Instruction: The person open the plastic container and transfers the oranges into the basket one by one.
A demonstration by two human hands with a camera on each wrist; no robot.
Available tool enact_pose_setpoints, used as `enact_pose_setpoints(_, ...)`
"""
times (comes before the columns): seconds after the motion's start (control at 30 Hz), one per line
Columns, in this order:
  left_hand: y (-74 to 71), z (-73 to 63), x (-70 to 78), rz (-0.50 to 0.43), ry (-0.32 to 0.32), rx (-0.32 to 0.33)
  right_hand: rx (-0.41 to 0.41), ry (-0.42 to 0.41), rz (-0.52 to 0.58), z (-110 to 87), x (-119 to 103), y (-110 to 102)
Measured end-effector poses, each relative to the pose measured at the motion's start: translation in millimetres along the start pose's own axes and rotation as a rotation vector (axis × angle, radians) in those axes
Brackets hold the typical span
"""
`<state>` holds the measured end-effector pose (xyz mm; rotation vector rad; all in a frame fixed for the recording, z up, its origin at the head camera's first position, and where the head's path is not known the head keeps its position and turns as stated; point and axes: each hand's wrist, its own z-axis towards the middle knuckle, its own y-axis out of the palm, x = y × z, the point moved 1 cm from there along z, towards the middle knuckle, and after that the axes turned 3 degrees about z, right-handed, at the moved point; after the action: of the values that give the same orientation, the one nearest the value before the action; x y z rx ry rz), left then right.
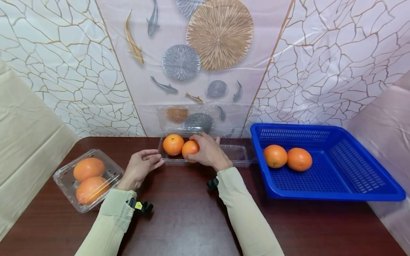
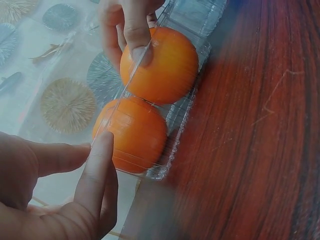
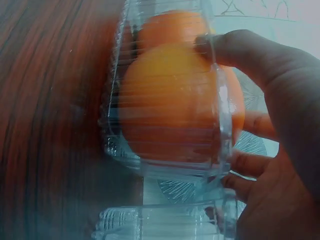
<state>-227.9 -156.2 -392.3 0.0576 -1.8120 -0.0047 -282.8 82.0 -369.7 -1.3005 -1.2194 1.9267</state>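
Observation:
A long clear plastic container (image 1: 235, 153) lies at the back of the table, its transparent lid (image 1: 205, 115) raised against the wall. Two oranges sit side by side in its left half. My right hand (image 1: 209, 151) grips the right orange (image 1: 190, 148), thumb in front and fingers behind, as the right wrist view shows through the container wall. The left orange (image 1: 173, 144) touches its neighbour. At the container's left end, my left hand (image 2: 65, 185) pinches the rim between thumb and index finger. The container's right compartment holds no fruit.
A blue basket (image 1: 323, 196) with two oranges (image 1: 299, 159) stands on the right. On the left is a closed clear plastic box (image 1: 68, 190) holding two more oranges (image 1: 89, 169). A patterned sheet (image 1: 217, 32) covers the wall behind the brown table (image 1: 179, 220).

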Motion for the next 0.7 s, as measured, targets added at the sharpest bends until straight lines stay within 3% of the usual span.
enact_pose_setpoints(0.7,1.2,-1.0,0.5,0.005,-0.006,0.005,0.054,-0.022,-0.051,3.3,-0.9,9.0)
